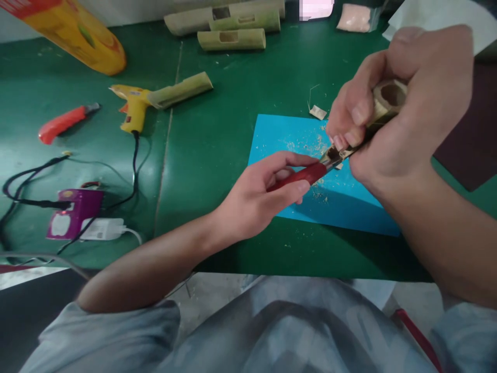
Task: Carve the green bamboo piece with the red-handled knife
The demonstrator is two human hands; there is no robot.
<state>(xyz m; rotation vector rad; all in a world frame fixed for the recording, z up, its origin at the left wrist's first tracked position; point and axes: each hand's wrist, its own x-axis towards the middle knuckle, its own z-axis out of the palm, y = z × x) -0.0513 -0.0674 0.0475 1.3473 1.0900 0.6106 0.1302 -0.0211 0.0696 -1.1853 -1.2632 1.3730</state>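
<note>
- Head view: the tube [376, 122] is up off the table, in the right hand above the sheet. Its long axis slants from upper right down to lower left; the round open end faces up and right, the other end points at the left hand.
- Right hand [427, 98]: curled round the tube, fingers on one side, palm on the other, fingertips near a dark opening low on its length.
- Left hand [260, 194]: closed on the red handle of the tool [297, 177], thumb along one side. The tool points right and slightly up — metal end at the tube's lower part, so the two run roughly toward each other.
- Beneath: the blue sheet [267, 140], strewn with shavings [301, 145]; a small chip [318, 112] lies just beyond its far edge.
- Left across the green table [217, 129]: the glue gun [135, 106], nozzle to the left, with a bamboo piece [184, 90] angled up and right behind it; then the cutter [66, 123], blade to the right.
- Nearer: the purple box [87, 202] with cords.
- Far edge: notched bamboo lengths [248, 39] lying roughly crosswise — and the yellow bottle [93, 44], slanting, at the left.
</note>
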